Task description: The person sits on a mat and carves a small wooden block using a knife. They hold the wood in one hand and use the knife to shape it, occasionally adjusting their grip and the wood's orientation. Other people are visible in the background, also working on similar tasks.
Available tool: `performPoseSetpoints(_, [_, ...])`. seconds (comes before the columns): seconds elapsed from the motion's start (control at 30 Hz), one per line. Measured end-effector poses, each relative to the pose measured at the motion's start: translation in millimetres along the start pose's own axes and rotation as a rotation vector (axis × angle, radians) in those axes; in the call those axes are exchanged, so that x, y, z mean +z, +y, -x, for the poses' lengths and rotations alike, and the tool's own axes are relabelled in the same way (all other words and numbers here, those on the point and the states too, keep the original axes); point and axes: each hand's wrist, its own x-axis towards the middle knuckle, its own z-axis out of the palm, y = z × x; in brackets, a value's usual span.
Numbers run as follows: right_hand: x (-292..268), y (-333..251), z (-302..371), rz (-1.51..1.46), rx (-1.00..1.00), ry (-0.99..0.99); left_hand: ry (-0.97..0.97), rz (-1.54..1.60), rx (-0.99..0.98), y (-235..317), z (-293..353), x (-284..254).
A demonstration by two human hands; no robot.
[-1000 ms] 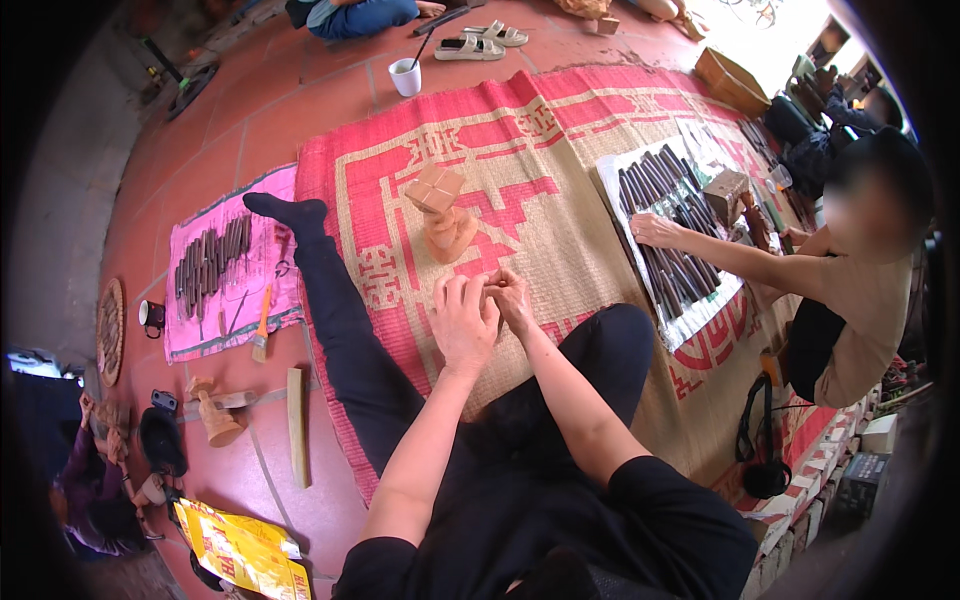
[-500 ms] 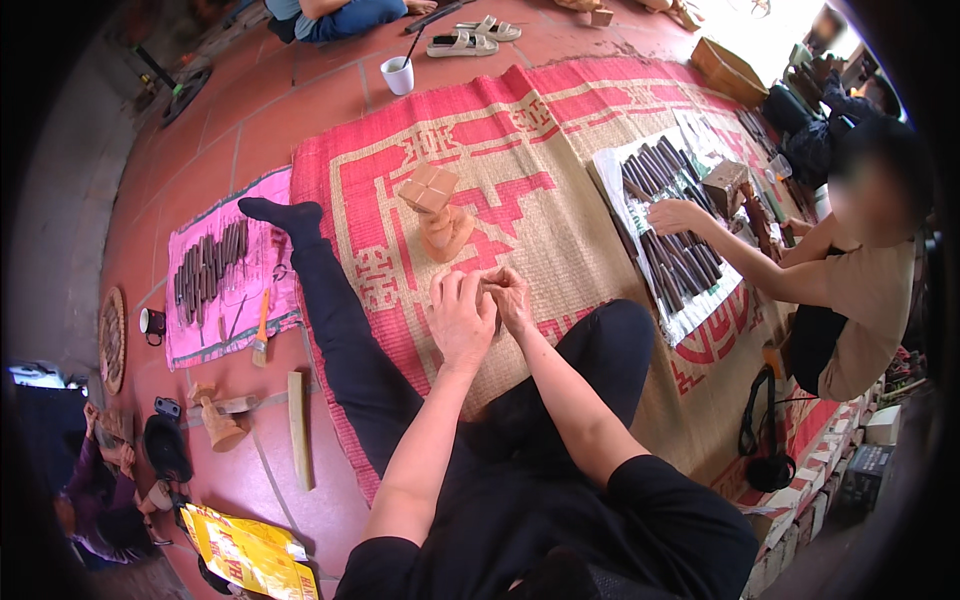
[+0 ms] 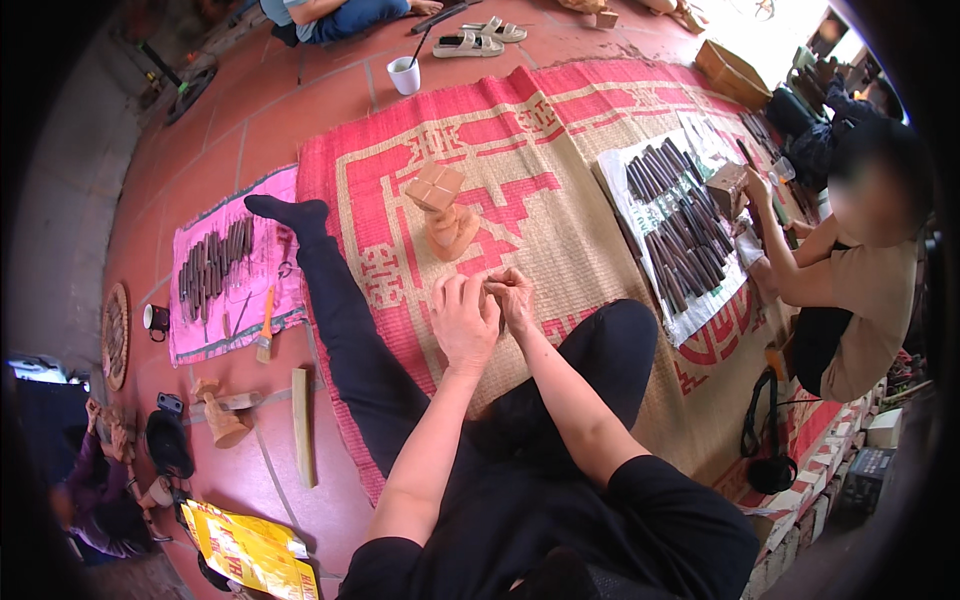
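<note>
Over the mat, my left hand (image 3: 465,318) and my right hand (image 3: 514,298) meet in front of my body, fingers bent and closed together. Something small and dark seems to be between them, mostly hidden by the fingers; its kind cannot be made out. Just beyond them on the mat stands a carved wooden figure (image 3: 450,235) with a square block (image 3: 435,187) on top, marked with crossing lines. Neither hand touches it.
A red and tan woven mat (image 3: 590,250) lies under my legs. To the left, a pink cloth (image 3: 190,335) bears several carving tools (image 3: 213,265) and a brush (image 3: 267,325). A co-worker (image 3: 850,300) sits at right beside dark-handled tools (image 3: 685,235). A white cup (image 3: 404,76) stands beyond.
The co-worker's hand has lifted off the rows of tools and moved back toward the wooden block, holding a tool. My hands stay together in nearly the same place.
</note>
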Motion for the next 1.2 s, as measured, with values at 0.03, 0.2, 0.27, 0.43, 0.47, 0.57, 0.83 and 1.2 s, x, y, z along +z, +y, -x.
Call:
performPoseSetpoints(0.03, [4.2,-2.1,0.3,-0.04,0.022,0.022,0.012,0.006,0.001,-2.0,1.6,2.9])
performPoseSetpoints(0.2, [-1.3,2.8,-28.9,0.105,0.114,0.154,-0.014,0.023,-0.001,-3.2,0.9,1.1])
performPoseSetpoints(0.27, [-8.0,7.5,-29.4,0.12,0.084,0.101,-0.012,0.013,-0.002,-5.0,2.3,0.0])
performPoseSetpoints(0.43, [-0.2,5.3,-3.1,0.036,-0.05,0.079,-0.014,0.014,-0.025,-4.7,3.3,-3.3])
performPoseSetpoints(0.47, [1.2,1.6,-1.7,0.004,-0.049,0.083,-0.015,0.004,-0.021,-4.6,2.6,-3.3])
performPoseSetpoints(0.57, [1.1,-8.1,2.8,-0.061,-0.031,0.057,-0.01,-0.011,-0.007,-4.7,2.9,-3.8])
performPoseSetpoints(0.83, [-5.7,5.2,-22.8,0.529,-0.019,0.104,0.015,-0.001,0.01,-2.4,-3.4,3.9])
performPoseSetpoints(1.2, [-12.0,21.4,-26.7,0.485,-0.102,-0.006,-0.046,-0.045,-0.02,0.2,-4.7,8.8])
